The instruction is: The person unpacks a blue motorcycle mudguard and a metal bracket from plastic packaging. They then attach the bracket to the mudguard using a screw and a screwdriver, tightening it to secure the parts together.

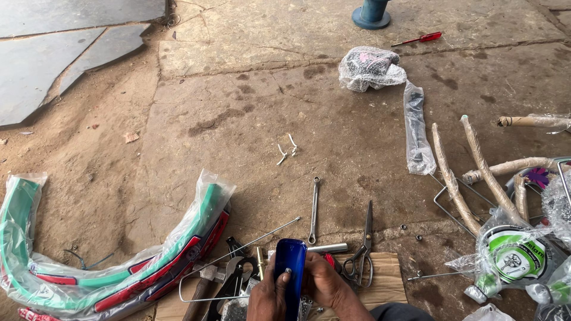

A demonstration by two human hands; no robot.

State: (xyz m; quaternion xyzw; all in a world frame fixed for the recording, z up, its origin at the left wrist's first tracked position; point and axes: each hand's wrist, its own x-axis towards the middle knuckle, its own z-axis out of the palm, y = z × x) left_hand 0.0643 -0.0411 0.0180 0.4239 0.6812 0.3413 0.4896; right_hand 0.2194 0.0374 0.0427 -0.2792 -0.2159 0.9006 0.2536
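**Blue Curved Part Held in Both Hands Above the Tool Layout**

A glossy dark-blue curved metal part (290, 267) is held upright at the bottom centre of the view, between both hands. The left hand (267, 295) is placed against its left edge, with the fingers closed on the part and the thumb laid across its face near a small fastener. The right hand (324, 284) is wrapped around the right edge, its fingers clamped on the part from behind.

Beneath the hands, a flat sheet of brown cardboard (389, 274) is laid on the cracked concrete floor (250, 113). On and beside it are placed a pair of steel scissors with black handles (363, 252), a slim steel spanner (313, 209), a short chrome tube (328, 248) and a pair of dark pliers (233, 279).

To the left, green and red curved mudguards wrapped in clear plastic (119, 270) are laid on the floor. To the right, paper-wrapped frame tubes (470, 172) and bagged parts are grouped. A red-handled screwdriver (418, 39) is seen far off, near a blue stand base (371, 14).
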